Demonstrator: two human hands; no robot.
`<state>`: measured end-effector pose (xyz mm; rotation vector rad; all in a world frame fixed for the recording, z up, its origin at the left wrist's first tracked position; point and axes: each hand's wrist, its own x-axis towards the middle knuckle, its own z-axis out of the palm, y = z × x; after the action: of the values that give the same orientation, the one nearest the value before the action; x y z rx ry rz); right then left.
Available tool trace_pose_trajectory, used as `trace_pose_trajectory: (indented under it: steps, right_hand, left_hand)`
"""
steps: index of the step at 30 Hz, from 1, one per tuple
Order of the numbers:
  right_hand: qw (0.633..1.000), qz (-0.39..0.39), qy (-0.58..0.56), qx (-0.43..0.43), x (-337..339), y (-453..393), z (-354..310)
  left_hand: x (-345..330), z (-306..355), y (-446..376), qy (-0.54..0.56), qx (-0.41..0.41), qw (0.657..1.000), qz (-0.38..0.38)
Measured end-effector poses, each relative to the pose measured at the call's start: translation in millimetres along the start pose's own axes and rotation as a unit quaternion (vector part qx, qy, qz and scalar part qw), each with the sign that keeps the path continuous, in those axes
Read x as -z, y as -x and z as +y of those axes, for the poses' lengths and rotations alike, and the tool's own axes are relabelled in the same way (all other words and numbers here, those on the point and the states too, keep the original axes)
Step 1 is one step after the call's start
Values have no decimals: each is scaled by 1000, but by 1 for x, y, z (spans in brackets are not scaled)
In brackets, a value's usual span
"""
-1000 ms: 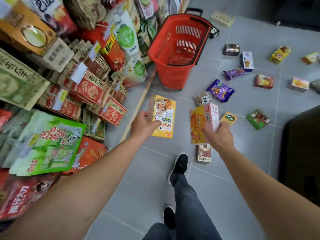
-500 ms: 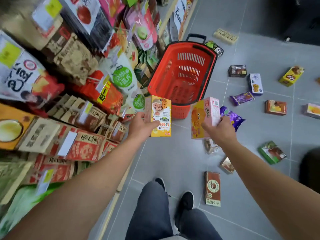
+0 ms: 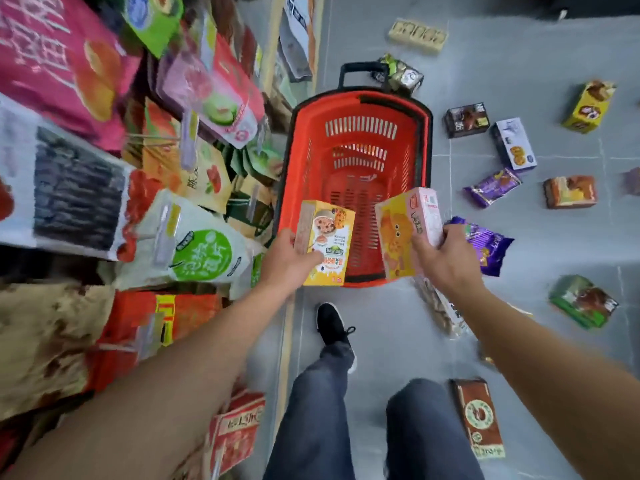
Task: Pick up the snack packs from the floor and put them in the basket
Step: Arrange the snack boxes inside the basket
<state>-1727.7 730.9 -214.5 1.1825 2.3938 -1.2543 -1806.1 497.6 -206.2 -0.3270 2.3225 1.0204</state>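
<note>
Grey floor w/ red basket [image 3: 356, 109]: both arms outstretched, left hand [image 3: 287, 259] fingers gripping yellow box [image 3: 327, 244], right hand [image 3: 446, 261] gripping pink box [image 3: 407, 226].

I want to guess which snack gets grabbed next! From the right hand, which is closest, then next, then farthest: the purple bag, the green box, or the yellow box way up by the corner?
From the right hand:
1. Purple bag, right beside the hand's fingers.
2. Green box, on the floor farther right.
3. Yellow box, far off at the upper right.
</note>
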Motion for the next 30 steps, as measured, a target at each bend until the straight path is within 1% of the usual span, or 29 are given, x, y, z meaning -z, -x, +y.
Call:
trace_pose_trajectory:
  steps: [4,8,12,16,19,22,26,29,30]
  right_hand:
    - [998,-33,40,-32,-40,-55,-11]
    - [993,-71,73,-55,-90,-109,-12]
    - [986,-116,91,-76,-151,-165,13]
    - [977,-145,104,-116,-210,-221,48]
    - [971,-167,97,-142,-248,-258,72]
    - [968,-178,67,-165,-276,-286,95]
    - [961,-203,37,-183,-312,-311,117]
    - [961,-201,24,-189,-331,-319,126]
    - [958,-197,28,-205,-336,-322,128]
  left_hand:
    - [-7,-2,-69,-19,34,999,-17]
    - [-37,-26,-136,9,74,997,-17]
    - [-83,-63,-199,-4,109,993,-40]
    - [-136,-101,-258,49,135,986,-80]
    - [-171,-122,-299,79,151,981,-90]
    - [-199,-139,-332,109,174,972,-111]
    - [-236,-163,-363,176,218,947,-155]
    - [-252,-169,-375,204,245,931,-176]
    - [-255,-173,-378,205,254,927,-183]
